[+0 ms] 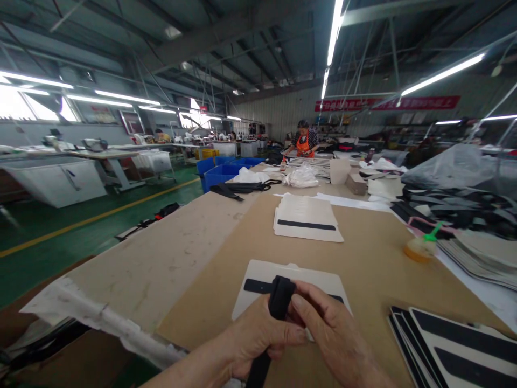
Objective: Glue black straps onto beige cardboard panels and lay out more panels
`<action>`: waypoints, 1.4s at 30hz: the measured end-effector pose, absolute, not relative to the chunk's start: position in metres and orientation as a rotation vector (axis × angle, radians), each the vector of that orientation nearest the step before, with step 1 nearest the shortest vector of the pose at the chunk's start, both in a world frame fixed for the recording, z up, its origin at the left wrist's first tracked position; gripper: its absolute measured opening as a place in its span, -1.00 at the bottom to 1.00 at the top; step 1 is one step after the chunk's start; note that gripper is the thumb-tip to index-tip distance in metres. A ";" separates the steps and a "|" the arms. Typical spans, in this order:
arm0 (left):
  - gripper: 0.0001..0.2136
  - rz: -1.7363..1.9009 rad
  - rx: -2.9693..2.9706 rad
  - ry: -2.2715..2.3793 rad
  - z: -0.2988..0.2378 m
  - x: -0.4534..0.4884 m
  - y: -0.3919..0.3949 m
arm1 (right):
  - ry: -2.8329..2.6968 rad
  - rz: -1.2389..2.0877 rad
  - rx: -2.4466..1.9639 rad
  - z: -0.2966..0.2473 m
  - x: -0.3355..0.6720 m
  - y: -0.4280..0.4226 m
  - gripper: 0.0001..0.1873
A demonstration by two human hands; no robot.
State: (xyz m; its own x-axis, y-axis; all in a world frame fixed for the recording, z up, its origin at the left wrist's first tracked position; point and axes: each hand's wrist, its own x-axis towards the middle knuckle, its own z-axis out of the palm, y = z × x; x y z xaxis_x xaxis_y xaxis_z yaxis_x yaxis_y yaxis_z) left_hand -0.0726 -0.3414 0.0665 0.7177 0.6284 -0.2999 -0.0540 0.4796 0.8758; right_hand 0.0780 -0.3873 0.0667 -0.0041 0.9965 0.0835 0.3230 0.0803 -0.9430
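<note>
Between my two hands a black strap (281, 296) is folded over at its upper end. My left hand (258, 331) is closed round it, and its tail hangs below toward the table's near edge. With thumb and fingers my right hand (327, 318) pinches the folded part from the right side. Behind the hands lies a cream panel (258, 270) carrying a black strip (258, 286), partly covered by my fingers. Farther off rests a stack of similar cream panels (307, 207), the top one with a black strip along its near side.
More panels with black strips (456, 345) lie at the near right. Beyond them stand a glue bottle with a green nozzle (424, 245) and stacked grey sheets (480, 258). Blue bins (230, 170) flank the table's far left. A person in an orange apron (305, 143) works at the far end.
</note>
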 end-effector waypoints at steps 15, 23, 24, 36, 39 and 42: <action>-0.46 0.614 1.046 0.836 0.057 -0.078 -0.347 | -0.926 1.200 -1.137 0.067 0.076 -0.383 -0.63; -0.81 0.194 2.229 1.251 0.101 -0.142 -0.320 | -0.861 1.036 -1.191 0.109 0.152 -0.348 -0.62; -0.83 0.140 2.365 1.307 0.097 -0.147 -0.313 | -0.945 1.053 -1.261 0.108 0.160 -0.340 -0.61; -0.62 0.151 2.747 1.304 0.010 -0.134 -0.263 | -1.920 1.024 -1.632 0.046 0.092 -0.248 -0.77; -0.62 0.173 2.745 1.293 0.007 -0.137 -0.263 | -2.007 0.977 -1.633 0.037 0.084 -0.235 -0.73; -0.64 0.205 2.746 1.290 0.004 -0.138 -0.264 | -2.062 0.943 -1.642 0.031 0.079 -0.228 -0.71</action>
